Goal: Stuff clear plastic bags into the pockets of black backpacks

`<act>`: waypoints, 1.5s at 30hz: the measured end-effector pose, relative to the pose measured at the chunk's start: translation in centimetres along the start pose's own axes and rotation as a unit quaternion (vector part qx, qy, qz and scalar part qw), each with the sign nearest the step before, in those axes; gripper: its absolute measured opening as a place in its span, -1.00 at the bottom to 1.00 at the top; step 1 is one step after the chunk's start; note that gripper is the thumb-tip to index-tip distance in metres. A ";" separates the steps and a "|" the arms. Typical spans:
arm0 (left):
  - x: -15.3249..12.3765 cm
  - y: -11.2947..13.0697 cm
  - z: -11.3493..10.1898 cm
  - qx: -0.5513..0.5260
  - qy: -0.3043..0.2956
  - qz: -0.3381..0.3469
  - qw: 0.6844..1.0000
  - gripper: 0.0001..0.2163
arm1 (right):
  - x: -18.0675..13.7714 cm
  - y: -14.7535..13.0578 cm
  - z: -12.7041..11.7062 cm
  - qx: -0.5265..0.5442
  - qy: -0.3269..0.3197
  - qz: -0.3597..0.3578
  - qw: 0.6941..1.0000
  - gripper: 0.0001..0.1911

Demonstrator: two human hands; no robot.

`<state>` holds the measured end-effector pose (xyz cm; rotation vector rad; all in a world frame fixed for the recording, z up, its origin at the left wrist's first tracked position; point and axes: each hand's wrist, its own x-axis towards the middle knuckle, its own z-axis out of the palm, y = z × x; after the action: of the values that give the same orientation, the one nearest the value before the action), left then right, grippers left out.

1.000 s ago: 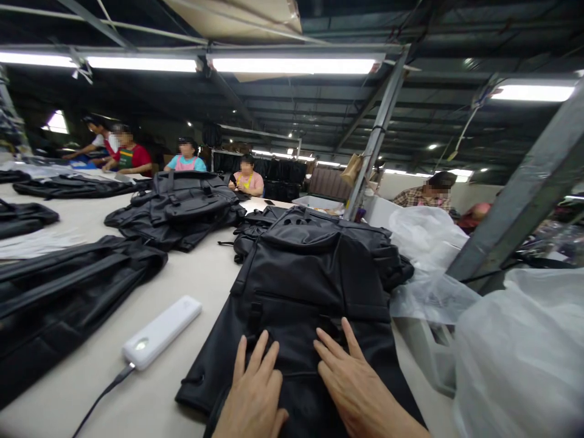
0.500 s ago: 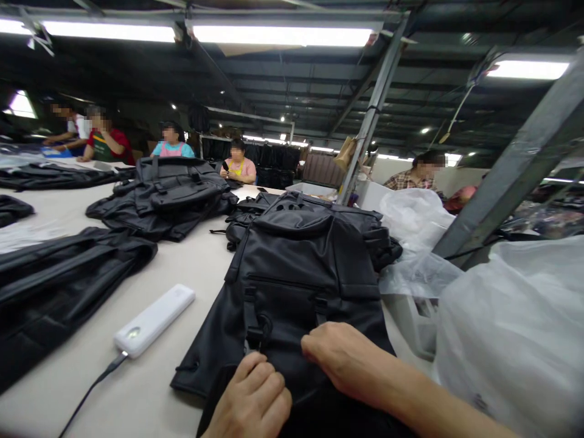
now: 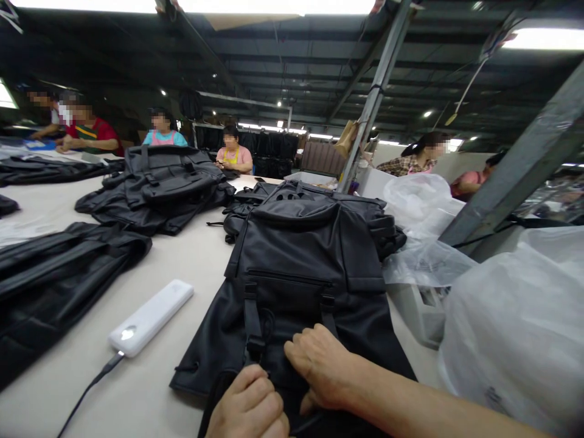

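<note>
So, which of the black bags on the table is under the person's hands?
The closest black backpack, lying flat beside the white power bank. Both the left hand and right hand rest on its lower part; the other bags lie untouched farther away.

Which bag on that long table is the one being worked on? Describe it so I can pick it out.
On the long beige table, look at the near edge, right of the white power bank. The black backpack lies flat there, lengthwise away from the camera, with both the left hand and right hand curled on its near end. Only this bag has hands on it.
</note>
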<state>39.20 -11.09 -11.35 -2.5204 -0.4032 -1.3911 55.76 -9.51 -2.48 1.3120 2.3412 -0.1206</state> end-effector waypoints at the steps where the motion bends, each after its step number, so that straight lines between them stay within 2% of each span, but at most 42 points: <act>1: 0.1 0.0 -0.1 -0.005 -0.003 -0.004 1.000 -0.66 | 0.0 0.3 0.2 0.011 0.009 -0.004 1.000 -0.32; 5: 0.6 0.4 -0.5 -0.023 0.002 -0.020 1.000 -0.71 | 0.0 1.2 0.2 0.038 0.005 -0.018 0.999 -0.42; 8: 0.8 0.5 -0.5 -0.022 0.003 -0.024 0.999 -0.73 | -0.2 1.0 0.1 0.009 0.010 -0.019 1.000 -0.51; 12: 0.4 0.4 -0.1 -0.029 0.004 -0.020 0.999 -0.73 | -0.4 0.3 0.5 -0.024 0.029 -0.050 0.998 -0.76; 15: 0.1 0.3 -0.1 -0.038 0.006 -0.019 0.999 -0.73 | -0.6 0.4 0.0 -0.039 0.041 -0.062 0.996 -0.83; 17: -0.1 0.4 -0.2 -0.037 0.013 -0.020 0.999 -0.74 | -0.8 1.3 -1.0 -0.045 0.087 -0.039 0.994 -0.83; 20: 0.0 0.6 -0.4 -0.036 0.008 -0.032 0.999 -0.77 | -0.9 3.8 -2.9 -0.043 0.192 0.063 0.978 -0.81; 22: 0.2 0.7 -0.4 -0.023 -0.016 -0.042 0.999 -0.77 | -0.7 5.4 -3.8 -0.037 0.226 0.120 0.966 -0.83; 25: 0.3 0.6 -0.1 0.009 -0.073 -0.077 0.994 -0.81 | -0.1 6.6 -4.2 -0.029 0.229 0.143 0.962 -0.87; 27: 0.3 0.5 0.2 0.020 -0.111 -0.120 0.986 -0.92 | 0.0 6.3 -4.2 -0.022 0.229 0.149 0.962 -0.86; 29: 0.6 0.3 0.5 0.015 -0.145 -0.172 0.974 -0.88 | -0.6 5.3 -4.3 -0.016 0.238 0.160 0.958 -0.85; 31: 1.4 0.0 0.5 -0.017 -0.168 -0.233 0.958 -0.84 | -1.6 3.9 -4.5 0.009 0.261 0.127 0.957 -0.85; 32: 2.0 -0.2 0.5 -0.049 -0.173 -0.264 0.948 -0.80 | -2.2 3.3 -4.6 0.033 0.266 0.083 0.960 -0.86; 35: 3.9 -0.9 0.0 -0.183 -0.167 -0.337 0.908 -0.74 | -3.2 1.9 -4.3 0.100 0.219 -0.053 0.969 -0.82; 36: 4.4 -1.0 -0.2 -0.214 -0.170 -0.349 0.896 -0.73 | -3.3 1.7 -4.0 0.100 0.181 -0.053 0.977 -0.76; 38: 4.5 -1.0 -0.2 -0.223 -0.198 -0.358 0.885 -0.72 | -2.9 1.8 -3.5 0.076 0.102 0.003 0.992 -0.66; 40: 3.8 -0.7 0.0 -0.179 -0.230 -0.338 0.895 -0.75 | -2.4 2.0 -3.1 0.057 0.037 0.036 0.997 -0.64; 43: 2.2 0.1 0.4 -0.120 -0.246 -0.276 0.921 -0.82 | -1.5 1.5 -2.6 0.045 -0.043 -0.043 0.997 -0.67; 45: 1.6 0.6 0.5 -0.087 -0.242 -0.250 0.934 -0.84 | -0.9 0.9 -2.4 0.046 -0.073 -0.052 0.995 -0.67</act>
<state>40.65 -11.31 -10.32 -3.0423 -1.1249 -0.9419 56.12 -9.00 0.19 1.1803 2.3025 -0.3484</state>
